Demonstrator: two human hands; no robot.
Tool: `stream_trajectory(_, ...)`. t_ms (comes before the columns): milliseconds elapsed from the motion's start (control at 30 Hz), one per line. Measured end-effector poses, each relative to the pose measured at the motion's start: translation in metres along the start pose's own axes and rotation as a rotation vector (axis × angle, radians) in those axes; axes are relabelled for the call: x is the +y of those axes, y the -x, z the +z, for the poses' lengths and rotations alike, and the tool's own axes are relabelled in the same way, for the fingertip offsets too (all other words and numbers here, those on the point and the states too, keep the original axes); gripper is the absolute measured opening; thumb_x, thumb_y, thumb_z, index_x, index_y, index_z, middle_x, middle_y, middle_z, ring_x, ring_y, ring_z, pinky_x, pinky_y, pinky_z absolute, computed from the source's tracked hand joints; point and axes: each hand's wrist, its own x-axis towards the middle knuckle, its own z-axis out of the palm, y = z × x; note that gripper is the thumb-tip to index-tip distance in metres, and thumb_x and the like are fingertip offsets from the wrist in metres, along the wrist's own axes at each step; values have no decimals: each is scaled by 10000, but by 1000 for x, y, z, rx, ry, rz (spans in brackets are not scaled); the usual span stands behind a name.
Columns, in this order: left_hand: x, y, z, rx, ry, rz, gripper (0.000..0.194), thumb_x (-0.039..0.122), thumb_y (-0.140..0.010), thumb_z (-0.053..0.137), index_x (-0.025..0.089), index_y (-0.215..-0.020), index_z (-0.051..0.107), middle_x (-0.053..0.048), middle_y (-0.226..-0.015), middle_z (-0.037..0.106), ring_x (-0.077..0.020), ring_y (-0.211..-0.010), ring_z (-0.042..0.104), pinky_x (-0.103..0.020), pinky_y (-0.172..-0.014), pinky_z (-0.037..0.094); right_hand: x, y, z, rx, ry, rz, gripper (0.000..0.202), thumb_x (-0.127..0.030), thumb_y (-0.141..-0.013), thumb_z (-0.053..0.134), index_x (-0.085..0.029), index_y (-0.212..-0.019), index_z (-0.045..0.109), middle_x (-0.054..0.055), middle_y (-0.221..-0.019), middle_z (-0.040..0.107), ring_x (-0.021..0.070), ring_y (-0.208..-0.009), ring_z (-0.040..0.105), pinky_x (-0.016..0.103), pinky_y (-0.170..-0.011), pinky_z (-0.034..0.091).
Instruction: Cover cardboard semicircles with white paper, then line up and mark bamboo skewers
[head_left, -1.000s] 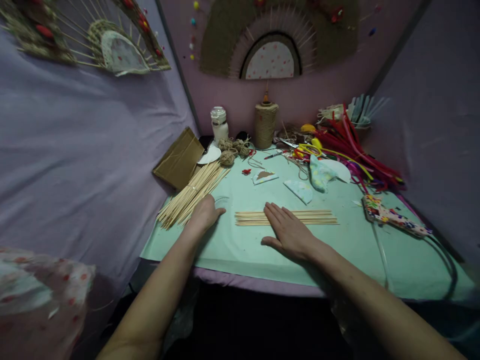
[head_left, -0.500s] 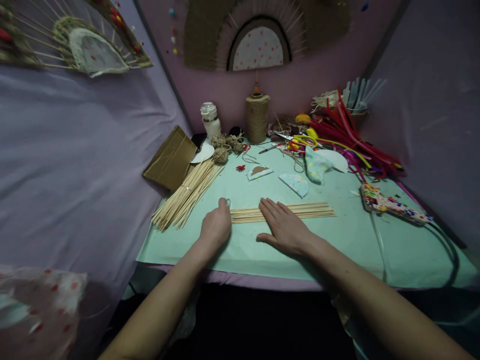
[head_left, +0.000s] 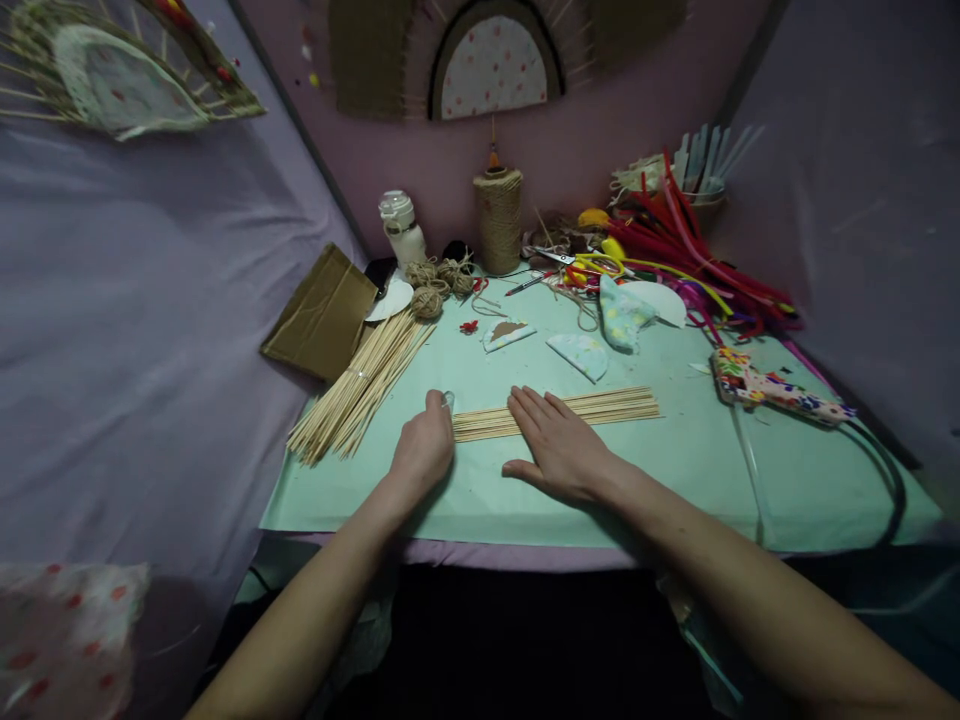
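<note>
Thin wooden sticks (head_left: 619,403) lie side by side in a flat row on the green tabletop. Across their middle rests my right hand (head_left: 559,445), palm down, fingers stretched out and the thumb apart. At the row's left end my left hand (head_left: 424,440) is closed, fingers curled under. A small clear curved piece (head_left: 448,399) pokes out by its thumb; what it is I cannot make out. The left ends of the sticks are hidden by this hand. A bigger bundle of sticks (head_left: 364,385) lies slanted to the left.
Behind are a twine spool (head_left: 498,222), twine balls (head_left: 427,300), a white bottle (head_left: 403,230), scissors (head_left: 556,257) and red pipe cleaners (head_left: 679,230). Fabric half-circles (head_left: 577,355) lie beyond my right hand. A patterned glue gun (head_left: 780,395) with a cord sits at right; cardboard (head_left: 321,310) leans left.
The whole view has shifted slightly, so everything appears a little further left and higher. Both hands keep their places on the sticks.
</note>
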Motion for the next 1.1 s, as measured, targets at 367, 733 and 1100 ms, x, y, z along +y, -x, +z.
stream_trajectory(367, 4, 1, 2, 18, -2, 9, 300, 308, -971, 189, 164, -1106, 415, -125, -782, 684, -303, -739, 664, -359, -660, 432, -1, 0, 1, 4, 7, 1, 942, -738, -839, 316, -57, -1488, 271, 167, -1557, 231, 293, -1449, 172, 440, -1176, 172)
stream_trajectory(733, -14, -2, 3, 51, 76, -17, 314, 291, -972, 218, 146, -1167, 416, -157, -872, 702, -304, -836, 682, -363, -721, 454, 0, 2, 2, 16, 20, -13, 934, -739, -854, 262, -71, -1505, 219, 168, -1562, 218, 284, -1453, 158, 455, -1170, 176)
stream_trajectory(1100, -16, 7, 3, 30, 100, -86, 314, 291, -975, 202, 150, -1161, 412, -163, -879, 702, -304, -836, 682, -381, -757, 442, 1, 1, 7, 25, 76, -26, 907, -707, -861, 312, -74, -1504, 216, 177, -1549, 257, 297, -1444, 192, 466, -1161, 201)
